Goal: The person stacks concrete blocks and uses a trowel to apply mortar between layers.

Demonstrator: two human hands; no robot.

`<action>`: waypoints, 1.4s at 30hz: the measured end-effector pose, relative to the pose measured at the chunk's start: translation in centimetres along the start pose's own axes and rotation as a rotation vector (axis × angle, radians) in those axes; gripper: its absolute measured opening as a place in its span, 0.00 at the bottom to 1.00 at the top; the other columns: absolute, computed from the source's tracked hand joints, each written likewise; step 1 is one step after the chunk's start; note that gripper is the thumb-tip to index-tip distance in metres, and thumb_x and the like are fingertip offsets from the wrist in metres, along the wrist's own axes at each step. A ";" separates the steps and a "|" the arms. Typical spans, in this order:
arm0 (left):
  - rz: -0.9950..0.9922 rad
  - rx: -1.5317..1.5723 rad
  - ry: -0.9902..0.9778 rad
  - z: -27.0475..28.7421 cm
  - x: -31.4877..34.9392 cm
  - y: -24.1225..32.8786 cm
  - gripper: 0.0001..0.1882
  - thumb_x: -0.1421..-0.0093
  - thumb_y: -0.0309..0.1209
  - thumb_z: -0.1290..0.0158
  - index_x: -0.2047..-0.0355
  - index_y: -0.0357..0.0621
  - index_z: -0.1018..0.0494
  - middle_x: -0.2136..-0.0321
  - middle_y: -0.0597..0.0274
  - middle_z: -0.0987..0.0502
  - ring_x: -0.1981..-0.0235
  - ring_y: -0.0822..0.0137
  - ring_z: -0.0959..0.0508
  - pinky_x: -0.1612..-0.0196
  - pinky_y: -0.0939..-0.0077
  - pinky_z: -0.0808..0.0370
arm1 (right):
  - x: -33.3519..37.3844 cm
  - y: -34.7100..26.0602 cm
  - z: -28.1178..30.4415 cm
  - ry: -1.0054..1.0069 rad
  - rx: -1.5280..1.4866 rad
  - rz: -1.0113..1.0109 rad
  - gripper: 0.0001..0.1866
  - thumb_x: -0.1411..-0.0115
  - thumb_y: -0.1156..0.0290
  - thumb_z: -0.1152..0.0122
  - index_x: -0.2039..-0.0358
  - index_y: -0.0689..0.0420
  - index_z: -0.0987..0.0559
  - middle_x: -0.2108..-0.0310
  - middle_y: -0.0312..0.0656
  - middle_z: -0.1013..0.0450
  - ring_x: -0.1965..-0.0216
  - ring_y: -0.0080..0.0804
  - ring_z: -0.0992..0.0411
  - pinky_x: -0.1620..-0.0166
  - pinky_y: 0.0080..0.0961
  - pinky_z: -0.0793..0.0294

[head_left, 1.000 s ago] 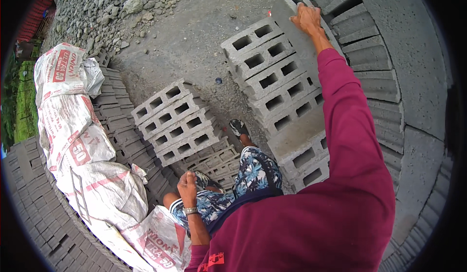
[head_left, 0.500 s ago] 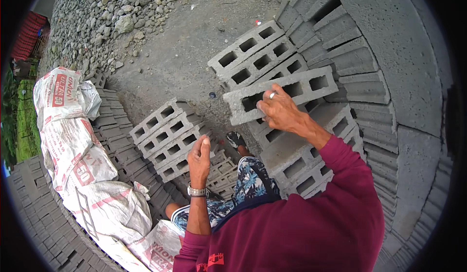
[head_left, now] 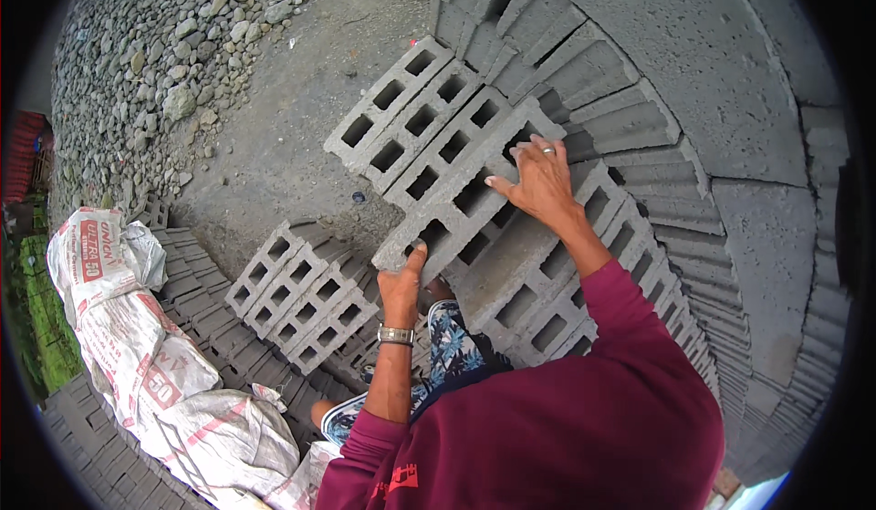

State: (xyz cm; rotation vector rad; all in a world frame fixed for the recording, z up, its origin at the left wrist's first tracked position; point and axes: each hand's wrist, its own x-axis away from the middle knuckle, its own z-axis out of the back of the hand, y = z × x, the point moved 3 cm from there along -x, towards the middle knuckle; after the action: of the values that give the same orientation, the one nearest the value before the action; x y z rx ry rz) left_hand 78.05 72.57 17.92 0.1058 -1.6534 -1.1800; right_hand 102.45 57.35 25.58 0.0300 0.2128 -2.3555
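Note:
A grey hollow concrete block (head_left: 451, 215) lies slantwise in front of me, its row of openings facing up, with both hands on it. My left hand (head_left: 400, 291) grips its near left end, the thumb over the face beside the end opening. My right hand (head_left: 545, 182) clasps the far right part, fingers bent over the edge at an opening and thumb reaching across the face; some fingertips are hidden. Beyond it, several similar blocks (head_left: 372, 112) stand side by side, close against the held one. Further blocks (head_left: 584, 302) are lined up beneath and to the right.
A small stack of hollow blocks (head_left: 290, 283) stands at left, beside my legs. White sacks with red print (head_left: 128, 318) lie over a long block row (head_left: 196, 268). Stacked blocks (head_left: 630, 118) curve along the right. River stones (head_left: 182, 63) cover the ground at upper left.
My left hand has moved up and right from free air to the block's near end. The block has swung to a steeper slant and come against the row; my right hand has shifted toward its far end.

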 end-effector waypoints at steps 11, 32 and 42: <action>0.017 0.092 0.099 -1.2 3.2 -2.0 0.09 0.54 0.26 0.40 0.84 0.36 0.28 0.81 0.67 0.29 0.84 0.73 0.34 0.81 0.74 0.38 | 1.5 1.4 -1.5 -0.147 -0.092 -0.083 0.25 0.57 0.54 0.28 0.81 0.70 0.19 0.80 0.62 0.25 0.66 0.57 0.24 0.37 0.46 0.41; 0.129 -0.005 0.043 -5.2 6.7 -5.9 0.21 0.44 0.38 0.39 0.86 0.40 0.32 0.85 0.74 0.35 0.83 0.76 0.40 0.80 0.71 0.44 | 4.0 4.3 -1.1 -0.202 0.032 -0.084 0.30 0.54 0.50 0.31 0.73 0.73 0.19 0.73 0.60 0.23 0.61 0.53 0.24 0.36 0.42 0.41; -0.063 -0.109 0.048 -5.5 6.1 -5.9 0.34 0.42 0.50 0.41 0.92 0.30 0.32 0.91 0.61 0.31 0.86 0.69 0.31 0.79 0.62 0.33 | 3.2 4.1 -0.6 -0.170 0.077 -0.089 0.26 0.55 0.54 0.31 0.75 0.72 0.20 0.75 0.59 0.24 0.64 0.53 0.25 0.39 0.41 0.38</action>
State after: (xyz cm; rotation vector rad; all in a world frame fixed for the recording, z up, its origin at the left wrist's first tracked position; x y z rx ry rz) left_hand 76.87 62.47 17.57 0.1170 -1.5507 -1.3030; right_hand 102.96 52.33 24.16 -0.1445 0.0415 -2.4387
